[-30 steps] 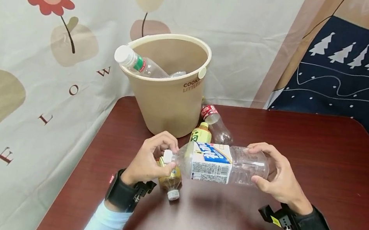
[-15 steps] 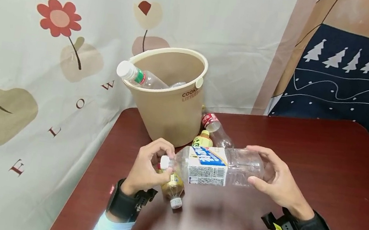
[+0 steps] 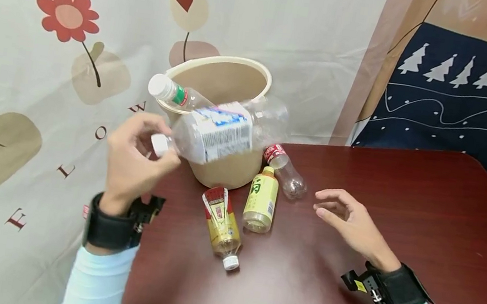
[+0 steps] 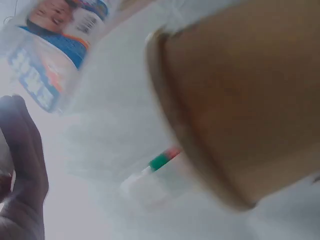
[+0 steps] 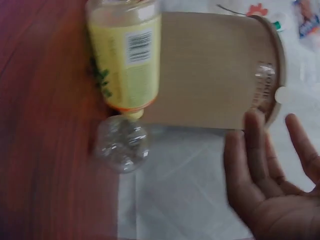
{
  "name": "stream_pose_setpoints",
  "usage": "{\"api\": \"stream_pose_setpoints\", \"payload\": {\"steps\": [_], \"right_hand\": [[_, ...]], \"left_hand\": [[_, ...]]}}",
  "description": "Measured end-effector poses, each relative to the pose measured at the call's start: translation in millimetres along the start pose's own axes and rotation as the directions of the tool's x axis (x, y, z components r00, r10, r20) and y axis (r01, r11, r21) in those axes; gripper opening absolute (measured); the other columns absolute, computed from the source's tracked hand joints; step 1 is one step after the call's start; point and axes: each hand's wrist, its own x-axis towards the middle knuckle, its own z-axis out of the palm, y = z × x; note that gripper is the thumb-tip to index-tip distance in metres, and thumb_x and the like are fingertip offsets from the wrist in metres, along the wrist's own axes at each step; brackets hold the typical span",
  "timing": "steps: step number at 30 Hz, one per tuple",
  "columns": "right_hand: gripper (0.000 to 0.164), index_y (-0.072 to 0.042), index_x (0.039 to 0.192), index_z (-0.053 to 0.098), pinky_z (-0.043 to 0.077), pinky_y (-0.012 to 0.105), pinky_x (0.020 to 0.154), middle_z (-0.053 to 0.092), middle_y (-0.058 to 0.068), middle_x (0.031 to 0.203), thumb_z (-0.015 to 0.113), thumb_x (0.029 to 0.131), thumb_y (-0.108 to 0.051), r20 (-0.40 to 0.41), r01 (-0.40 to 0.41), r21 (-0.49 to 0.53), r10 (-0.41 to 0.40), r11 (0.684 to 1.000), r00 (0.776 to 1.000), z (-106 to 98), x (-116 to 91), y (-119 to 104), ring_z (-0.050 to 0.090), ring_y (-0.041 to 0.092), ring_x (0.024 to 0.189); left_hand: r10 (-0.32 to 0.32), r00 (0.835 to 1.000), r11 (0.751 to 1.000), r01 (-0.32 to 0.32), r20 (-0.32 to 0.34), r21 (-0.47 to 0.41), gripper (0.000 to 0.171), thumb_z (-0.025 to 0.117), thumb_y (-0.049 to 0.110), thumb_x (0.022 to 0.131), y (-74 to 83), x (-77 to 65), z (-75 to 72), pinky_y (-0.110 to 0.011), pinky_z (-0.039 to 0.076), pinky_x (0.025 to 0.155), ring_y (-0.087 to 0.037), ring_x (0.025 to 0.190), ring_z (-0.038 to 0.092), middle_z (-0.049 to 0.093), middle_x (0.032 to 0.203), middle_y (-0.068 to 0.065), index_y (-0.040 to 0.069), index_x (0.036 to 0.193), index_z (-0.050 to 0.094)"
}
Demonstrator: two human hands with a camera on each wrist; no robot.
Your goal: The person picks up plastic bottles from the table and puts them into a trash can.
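Note:
My left hand (image 3: 137,155) grips a large clear plastic bottle (image 3: 227,131) by its white-capped neck. The bottle is raised and tilted, its base pointing right and up, and it overlaps the front of the beige bucket (image 3: 227,170) in the head view. In the left wrist view the bottle's blue and white label (image 4: 60,50) shows at the top left, blurred. My right hand (image 3: 355,225) hovers over the table at the right with loosely bent fingers and holds nothing. Out of the bucket's left rim leans another clear bottle (image 3: 172,91) with a white cap and green band.
On the dark red table (image 3: 405,195), in front of the bucket, lie a yellow-labelled bottle (image 3: 261,201), a bottle with a red and yellow label (image 3: 221,221) and a clear bottle with a red label (image 3: 289,176). A patterned cloth (image 3: 322,54) hangs behind.
My right hand has let go of the large bottle's base. My left hand has carried the bottle up and left to the bucket, uncovering the bottles on the table.

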Motion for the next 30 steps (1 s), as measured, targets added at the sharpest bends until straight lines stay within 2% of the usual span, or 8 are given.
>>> {"api": "stream_pose_setpoints", "payload": {"steps": [3,6,11,17,20,23,26,30], "right_hand": [[0.030,-0.010,0.123,0.059,0.050,0.015,0.088,0.065,0.006,0.116,0.063,0.096,-0.022,-0.018,-0.051,-0.117,0.049,0.992,0.999,6,2,6,0.061,-0.005,0.103],[0.029,-0.011,0.121,0.061,0.051,0.020,0.090,0.065,0.009,0.117,0.064,0.096,-0.025,-0.021,-0.080,-0.165,0.077,0.983,0.997,13,4,10,0.062,0.000,0.105],[0.026,-0.010,0.118,0.062,0.052,0.025,0.092,0.064,0.013,0.118,0.064,0.095,-0.023,-0.004,-0.072,-0.171,0.072,0.983,0.997,21,7,14,0.065,0.018,0.107],[0.025,-0.010,0.117,0.063,0.053,0.031,0.092,0.064,0.013,0.117,0.065,0.095,-0.022,0.002,-0.088,-0.170,0.090,0.982,0.996,28,12,18,0.065,0.025,0.108],[0.025,-0.010,0.116,0.063,0.053,0.030,0.091,0.064,0.013,0.117,0.065,0.095,-0.022,0.012,-0.094,-0.156,0.097,0.983,0.995,31,15,17,0.065,0.025,0.108],[0.026,-0.009,0.117,0.063,0.053,0.031,0.090,0.064,0.012,0.117,0.065,0.094,-0.022,0.016,-0.097,-0.154,0.101,0.983,0.995,32,16,18,0.065,0.024,0.107],[0.025,-0.008,0.117,0.063,0.053,0.033,0.091,0.064,0.012,0.116,0.065,0.094,-0.020,0.013,-0.095,-0.165,0.098,0.982,0.995,32,14,19,0.065,0.023,0.106],[0.024,-0.009,0.116,0.063,0.053,0.032,0.091,0.063,0.012,0.116,0.064,0.095,-0.020,0.014,-0.096,-0.163,0.099,0.982,0.995,31,13,20,0.065,0.023,0.107]], "left_hand": [[-0.023,0.996,0.988,0.036,-0.085,0.150,0.019,0.071,0.005,0.067,11.8,22.9,-7.5,-0.010,0.045,0.053,0.001,0.050,0.053,0.059,0.075,0.009,-0.004,0.081,0.063],[-0.040,0.990,0.958,0.077,-0.138,0.278,0.018,0.074,0.009,0.068,21.9,40.6,-11.7,-0.008,0.048,0.057,0.007,0.050,0.055,0.056,0.074,0.014,0.000,0.079,0.064],[-0.007,0.986,0.889,0.083,-0.168,0.449,0.021,0.069,0.018,0.067,29.4,67.4,-11.5,-0.007,0.039,0.062,0.012,0.054,0.044,0.050,0.071,0.022,0.001,0.079,0.066],[-0.006,0.979,0.812,0.124,-0.203,0.571,0.022,0.067,0.029,0.068,24.5,90.1,-9.6,-0.015,0.028,0.062,0.013,0.061,0.035,0.044,0.069,0.027,0.009,0.078,0.068],[-0.017,0.979,0.805,0.132,-0.201,0.579,0.012,0.067,0.029,0.068,21.2,97.8,-10.5,-0.015,0.027,0.062,0.012,0.064,0.035,0.045,0.071,0.026,0.020,0.073,0.062],[-0.032,0.983,0.807,0.132,-0.182,0.575,0.011,0.067,0.030,0.069,19.9,103.0,-10.8,-0.015,0.027,0.064,0.012,0.066,0.036,0.045,0.072,0.026,0.024,0.073,0.058],[-0.057,0.986,0.802,0.138,-0.156,0.580,0.015,0.068,0.030,0.070,19.8,105.7,-9.6,-0.015,0.028,0.065,0.011,0.069,0.036,0.045,0.074,0.024,0.017,0.076,0.063],[-0.088,0.989,0.795,0.141,-0.117,0.590,0.030,0.066,0.028,0.071,20.1,107.5,-5.8,-0.017,0.029,0.073,0.009,0.076,0.035,0.044,0.078,0.021,0.003,0.087,0.069]]}}
